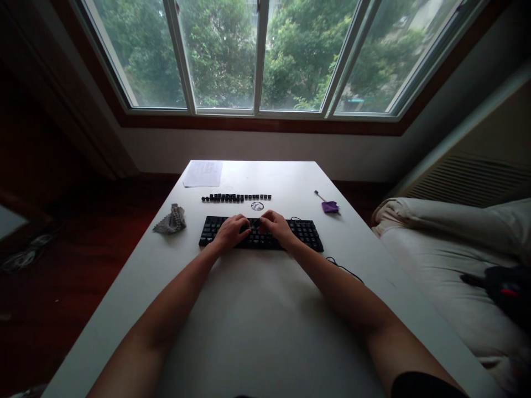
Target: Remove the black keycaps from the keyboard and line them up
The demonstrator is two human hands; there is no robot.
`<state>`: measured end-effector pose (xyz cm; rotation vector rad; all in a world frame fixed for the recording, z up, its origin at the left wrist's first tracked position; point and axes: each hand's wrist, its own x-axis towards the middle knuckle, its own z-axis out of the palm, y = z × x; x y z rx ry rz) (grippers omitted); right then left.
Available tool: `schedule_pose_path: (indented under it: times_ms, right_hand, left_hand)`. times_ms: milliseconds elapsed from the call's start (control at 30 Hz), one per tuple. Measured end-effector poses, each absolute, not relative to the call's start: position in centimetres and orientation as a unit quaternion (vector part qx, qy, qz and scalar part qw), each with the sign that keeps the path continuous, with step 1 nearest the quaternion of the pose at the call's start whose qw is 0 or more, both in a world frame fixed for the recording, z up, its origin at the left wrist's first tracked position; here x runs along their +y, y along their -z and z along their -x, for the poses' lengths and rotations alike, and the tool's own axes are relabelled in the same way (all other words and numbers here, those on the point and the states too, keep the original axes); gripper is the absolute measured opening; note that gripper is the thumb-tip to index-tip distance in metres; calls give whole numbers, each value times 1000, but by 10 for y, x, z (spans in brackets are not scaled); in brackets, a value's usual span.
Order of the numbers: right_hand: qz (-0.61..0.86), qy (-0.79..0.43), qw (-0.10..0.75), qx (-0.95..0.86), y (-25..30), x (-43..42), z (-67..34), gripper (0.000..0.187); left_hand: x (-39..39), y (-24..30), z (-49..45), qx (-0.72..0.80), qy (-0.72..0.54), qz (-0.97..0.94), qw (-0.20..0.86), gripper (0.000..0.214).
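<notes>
A black keyboard (305, 235) lies across the white table in front of me. My left hand (232, 231) rests over its left-middle part, fingers curved with a gap between thumb and index fingertip. Over the middle of the keys, my right hand (276, 226) is pinched, and a small dark piece that looks like a keycap shows at its fingertips. Several loose black keycaps (226, 198) stand in rows beyond the keyboard. Between those rows and my hands lies a small round wire-like object (257, 206), too small to name for certain.
A crumpled grey cloth (171, 219) lies at the left. At the right are a purple cloth (331, 207) and a thin brush-like stick (320, 195). Paper (203, 174) lies at the far left corner of the table (257, 309). A black cable (345, 268) trails right.
</notes>
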<state>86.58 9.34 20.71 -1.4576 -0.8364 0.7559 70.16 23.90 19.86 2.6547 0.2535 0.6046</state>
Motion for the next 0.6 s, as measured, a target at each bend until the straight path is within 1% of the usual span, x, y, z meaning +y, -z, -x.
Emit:
schedule_pose_path:
  times_ms: [133, 333, 533, 600]
  right_hand:
    - [640, -328, 612, -330, -208, 93, -864, 32]
    - [646, -343, 613, -298, -208, 89, -871, 22]
    - [650, -330, 618, -293, -211, 85, -878, 18]
    - [650, -340, 598, -322, -214, 84, -876, 19]
  left_hand:
    - [238, -201, -700, 102, -206, -952, 201, 15]
    - [238, -201, -699, 73, -205, -954, 207, 24]
    - [238, -200, -700, 87, -199, -954, 206, 20]
    - [238, -200, -700, 100, -207, -952, 200, 19]
